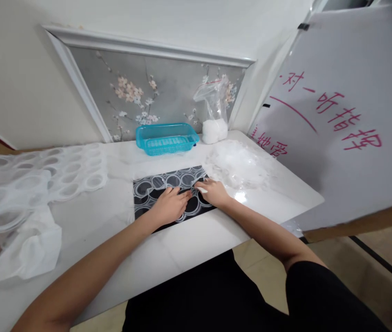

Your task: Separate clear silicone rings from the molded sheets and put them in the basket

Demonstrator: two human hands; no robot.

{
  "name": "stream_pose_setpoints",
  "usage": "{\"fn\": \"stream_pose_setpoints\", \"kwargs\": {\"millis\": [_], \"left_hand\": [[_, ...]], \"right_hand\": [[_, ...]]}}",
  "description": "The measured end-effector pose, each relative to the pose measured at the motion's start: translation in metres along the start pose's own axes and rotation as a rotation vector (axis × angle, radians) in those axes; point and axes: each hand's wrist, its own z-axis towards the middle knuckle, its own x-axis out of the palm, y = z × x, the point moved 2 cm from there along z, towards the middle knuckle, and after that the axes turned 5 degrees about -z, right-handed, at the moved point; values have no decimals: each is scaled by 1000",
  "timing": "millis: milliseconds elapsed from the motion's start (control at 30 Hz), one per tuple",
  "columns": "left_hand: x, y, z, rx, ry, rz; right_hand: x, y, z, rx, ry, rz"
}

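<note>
At the far left of the white counter [88, 221] lies a crumpled white cloth [33, 249], and above it a stack of clear plastic sheets with round holes [26, 180] spreads toward the middle. Near the centre lies a dark mat [147, 193], and on it a clear sheet with ring-shaped cutouts [177, 179] that reaches from side to side of the mat. The left hand [170, 205] rests flat on this sheet, palm down, with the fingers slightly spread and pointing away from the person. Just beside it, the right hand [213, 191] is also on the sheet; its fingers are bent and pressed together at the tips on a ring edge, but whether they really pinch the plastic, I cannot tell. Behind the mat, near the wall panel with painted flowers [147, 97], stands a turquoise plastic basket [166, 138]. To its right stands an open clear bag with white pieces inside [214, 124]. In front of the bag lies a loose pile of clear round plastic pieces [237, 163], just beside the right hand. At the far right a white board with red handwriting [341, 120] leans over the counter edge.
</note>
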Motion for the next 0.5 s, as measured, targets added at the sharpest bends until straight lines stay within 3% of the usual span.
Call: {"fn": "stream_pose_setpoints", "kwargs": {"millis": [67, 200, 267, 333, 433, 500], "left_hand": [[0, 1, 0, 9, 4, -3], [2, 1, 0, 13, 5, -3], [3, 1, 0, 14, 6, -4], [3, 1, 0, 13, 6, -2], [3, 1, -1, 9, 5, 5], [4, 1, -2, 8, 6, 11]], "right_hand": [[-19, -16, 5, 125, -245, 42], [-66, -67, 0, 493, -1053, 289], [-74, -85, -4, 589, -1250, 538], [-70, -95, -4, 658, -1226, 872], [-56, -92, -1, 737, -978, 1466], [-53, -82, 1, 706, -820, 1814]]}}
